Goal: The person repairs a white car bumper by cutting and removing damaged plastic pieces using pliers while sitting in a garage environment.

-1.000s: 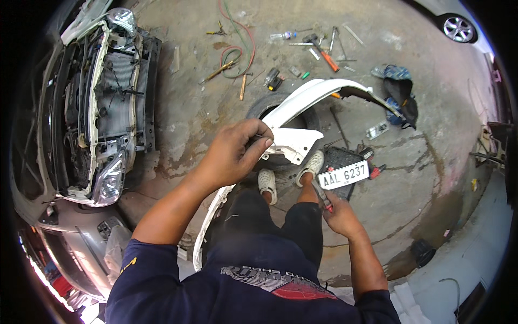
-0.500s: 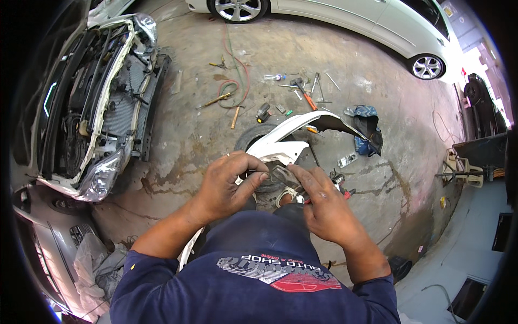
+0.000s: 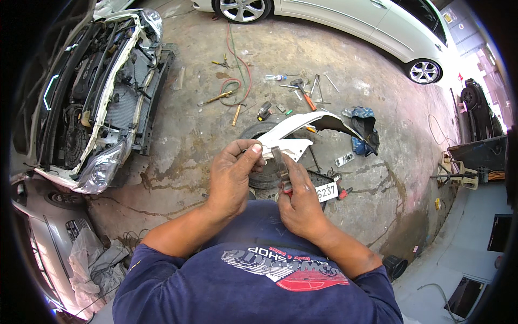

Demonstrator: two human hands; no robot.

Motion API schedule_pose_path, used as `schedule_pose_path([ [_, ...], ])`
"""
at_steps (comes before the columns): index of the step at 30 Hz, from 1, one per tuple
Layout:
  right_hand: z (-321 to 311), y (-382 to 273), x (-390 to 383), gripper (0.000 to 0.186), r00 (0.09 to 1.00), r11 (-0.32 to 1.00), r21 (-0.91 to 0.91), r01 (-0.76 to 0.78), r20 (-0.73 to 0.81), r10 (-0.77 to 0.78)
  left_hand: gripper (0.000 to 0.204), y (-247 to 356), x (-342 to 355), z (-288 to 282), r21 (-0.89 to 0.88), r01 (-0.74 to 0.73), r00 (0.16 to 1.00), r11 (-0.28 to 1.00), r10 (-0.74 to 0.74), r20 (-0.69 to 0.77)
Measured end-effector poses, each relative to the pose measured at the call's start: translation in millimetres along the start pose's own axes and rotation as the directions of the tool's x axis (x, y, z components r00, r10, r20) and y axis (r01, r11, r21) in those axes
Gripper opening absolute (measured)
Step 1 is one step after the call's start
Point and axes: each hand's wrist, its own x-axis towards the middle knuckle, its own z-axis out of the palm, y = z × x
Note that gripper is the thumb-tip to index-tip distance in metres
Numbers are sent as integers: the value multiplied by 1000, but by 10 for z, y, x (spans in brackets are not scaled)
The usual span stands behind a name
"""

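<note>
Both hands are raised in front of my chest, close together. My right hand (image 3: 300,191) is wrapped round a narrow dark metal tool (image 3: 280,163) with a bit of red near the palm; its exact kind does not show. Beside the tool's upper end, my left hand (image 3: 235,171) is closed in a pinch, thumb against fingers. What sits in that pinch, if anything, is too small to make out. Just beyond the hands lies a white car fender (image 3: 283,128), resting on a black tire (image 3: 258,131) that my hands partly cover.
A hammer (image 3: 306,98), a cordless tool (image 3: 264,111) and a torch (image 3: 217,99) with red and green hoses lie on the floor ahead. A number plate (image 3: 327,191) is beside my right hand. An opened car front (image 3: 116,102) stands left, a white car (image 3: 345,24) far ahead.
My right hand has turned, so the dark metal tool now points upward and shows plainly. My left hand has risen slightly. The number plate has come into view.
</note>
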Motion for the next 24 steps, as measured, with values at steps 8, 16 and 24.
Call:
schedule_pose_path([
  [8,218,-23,50,77,992,999,-3,-40,-119,40,23,-75,26,158,-134,-12,1000,991,14,13],
  [16,236,-29,159,77,989,1000,-16,5,-150,-8,23,-21,105,152,-163,5,1000,987,0,30],
  [24,249,-44,222,77,988,1000,-12,27,-154,-28,22,37,137,126,-103,-61,996,993,67,52],
])
